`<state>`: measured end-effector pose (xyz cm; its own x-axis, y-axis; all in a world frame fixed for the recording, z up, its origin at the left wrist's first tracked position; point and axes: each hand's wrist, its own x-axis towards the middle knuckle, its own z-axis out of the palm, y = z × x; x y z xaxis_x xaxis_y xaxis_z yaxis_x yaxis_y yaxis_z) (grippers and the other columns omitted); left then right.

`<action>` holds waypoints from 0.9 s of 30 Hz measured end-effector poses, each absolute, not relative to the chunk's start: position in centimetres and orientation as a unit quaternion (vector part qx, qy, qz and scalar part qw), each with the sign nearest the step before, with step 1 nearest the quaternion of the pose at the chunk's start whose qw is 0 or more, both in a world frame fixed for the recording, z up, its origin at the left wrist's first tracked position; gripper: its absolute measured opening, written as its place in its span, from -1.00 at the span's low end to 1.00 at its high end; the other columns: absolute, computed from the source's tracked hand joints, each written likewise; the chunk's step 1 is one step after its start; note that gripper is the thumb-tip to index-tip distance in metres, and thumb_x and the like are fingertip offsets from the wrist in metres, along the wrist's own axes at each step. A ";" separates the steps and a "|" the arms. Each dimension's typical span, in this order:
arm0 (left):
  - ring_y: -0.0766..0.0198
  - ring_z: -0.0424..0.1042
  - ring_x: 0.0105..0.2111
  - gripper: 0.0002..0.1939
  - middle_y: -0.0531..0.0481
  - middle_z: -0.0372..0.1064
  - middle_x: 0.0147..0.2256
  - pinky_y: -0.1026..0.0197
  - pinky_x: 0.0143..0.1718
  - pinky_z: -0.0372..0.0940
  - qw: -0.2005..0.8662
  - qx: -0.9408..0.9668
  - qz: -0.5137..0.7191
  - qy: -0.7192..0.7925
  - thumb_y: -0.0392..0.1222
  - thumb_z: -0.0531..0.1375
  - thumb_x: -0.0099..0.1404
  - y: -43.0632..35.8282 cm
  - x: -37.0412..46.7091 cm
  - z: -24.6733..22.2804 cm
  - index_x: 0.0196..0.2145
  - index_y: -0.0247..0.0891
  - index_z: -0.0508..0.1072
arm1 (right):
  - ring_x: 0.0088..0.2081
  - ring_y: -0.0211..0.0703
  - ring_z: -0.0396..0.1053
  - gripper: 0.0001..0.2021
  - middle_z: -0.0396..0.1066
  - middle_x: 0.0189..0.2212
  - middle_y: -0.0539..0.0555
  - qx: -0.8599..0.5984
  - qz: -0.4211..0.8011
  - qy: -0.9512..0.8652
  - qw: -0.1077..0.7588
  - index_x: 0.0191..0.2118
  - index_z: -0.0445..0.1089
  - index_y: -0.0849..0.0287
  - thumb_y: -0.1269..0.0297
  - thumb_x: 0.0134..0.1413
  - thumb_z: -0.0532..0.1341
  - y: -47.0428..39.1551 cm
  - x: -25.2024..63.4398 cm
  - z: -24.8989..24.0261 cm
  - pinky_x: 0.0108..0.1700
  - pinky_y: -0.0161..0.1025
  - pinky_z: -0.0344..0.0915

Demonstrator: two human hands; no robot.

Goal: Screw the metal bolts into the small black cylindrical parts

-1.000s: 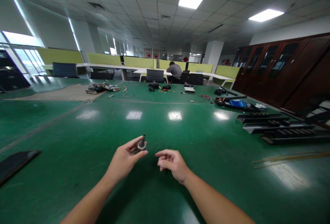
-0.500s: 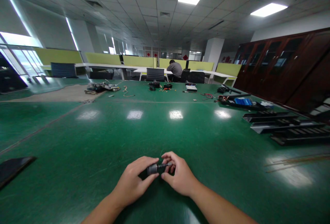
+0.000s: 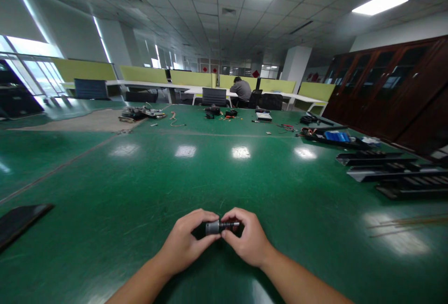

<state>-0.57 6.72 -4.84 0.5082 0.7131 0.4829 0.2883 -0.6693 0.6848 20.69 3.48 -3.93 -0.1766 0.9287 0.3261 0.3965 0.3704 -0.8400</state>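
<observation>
A glossy green tabletop spreads wide, with seams and pale light reflections. Around its middle, a dark flat slab lies toward eight o'clock and a brown patch at ten. Jumbled metal parts and a thin cord lie near eleven, small black items with orange bits at twelve, and a white box just past it. Red wires sit at one, a black tray holding something blue at two, black metal channels at three, and thin rods toward four.
</observation>
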 end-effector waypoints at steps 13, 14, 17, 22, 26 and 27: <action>0.20 0.46 -0.14 -0.67 -0.06 0.48 -0.14 0.15 -0.08 0.39 0.230 0.839 0.396 0.293 -0.21 0.33 0.23 6.6 -0.7 -4.5 -0.05 -0.12 0.46 | -0.38 -0.16 0.37 -0.92 0.46 -0.42 0.03 -0.465 0.304 -0.701 0.447 -0.34 0.47 0.17 0.34 -0.01 0.34 3.3 20.8 -4.3 -0.30 -0.26 0.23; 0.20 0.47 -0.15 -0.67 -0.07 0.48 -0.15 0.15 -0.08 0.39 0.226 0.840 0.398 0.292 -0.21 0.33 0.22 6.6 -0.7 -4.5 -0.04 -0.12 0.46 | -0.38 -0.16 0.37 -0.92 0.46 -0.42 0.03 -0.465 0.306 -0.701 0.446 -0.34 0.47 0.17 0.34 -0.01 0.35 3.3 20.8 -4.3 -0.30 -0.26 0.23; 0.17 0.47 -0.16 -0.67 -0.10 0.48 -0.16 0.12 -0.10 0.40 0.220 0.839 0.404 0.290 -0.21 0.33 0.23 6.5 -0.7 -4.5 -0.04 -0.15 0.47 | -0.39 -0.17 0.38 -0.93 0.46 -0.43 0.02 -0.464 0.312 -0.699 0.445 -0.35 0.47 0.17 0.35 0.00 0.34 3.3 20.8 -4.2 -0.31 -0.26 0.24; 0.16 0.47 -0.17 -0.68 -0.13 0.49 -0.17 0.11 -0.11 0.41 0.216 0.839 0.409 0.287 -0.22 0.32 0.23 6.5 -0.8 -4.6 -0.04 -0.17 0.47 | -0.40 -0.17 0.37 -0.94 0.46 -0.44 0.02 -0.462 0.317 -0.697 0.447 -0.36 0.45 0.17 0.34 0.00 0.33 3.3 20.9 -4.2 -0.31 -0.26 0.24; 0.18 0.47 -0.17 -0.67 -0.09 0.49 -0.16 0.13 -0.11 0.40 0.216 0.840 0.405 0.289 -0.23 0.33 0.22 6.5 -0.8 -4.5 -0.04 -0.14 0.47 | -0.40 -0.16 0.36 -0.93 0.46 -0.44 0.03 -0.461 0.318 -0.696 0.449 -0.37 0.46 0.18 0.34 0.00 0.34 3.4 20.9 -4.3 -0.32 -0.26 0.23; 0.18 0.47 -0.17 -0.67 -0.08 0.49 -0.16 0.13 -0.10 0.40 0.216 0.840 0.404 0.291 -0.23 0.33 0.22 6.5 -0.8 -4.5 -0.04 -0.14 0.47 | -0.40 -0.16 0.37 -0.94 0.46 -0.44 0.03 -0.461 0.317 -0.696 0.450 -0.37 0.46 0.18 0.34 0.00 0.34 3.4 20.9 -4.3 -0.32 -0.26 0.23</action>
<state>-0.83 6.48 -4.51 0.5048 0.6632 0.5527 0.3142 -0.7374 0.5979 20.93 3.38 -4.28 -0.1708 0.9272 0.3334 0.3562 0.3736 -0.8565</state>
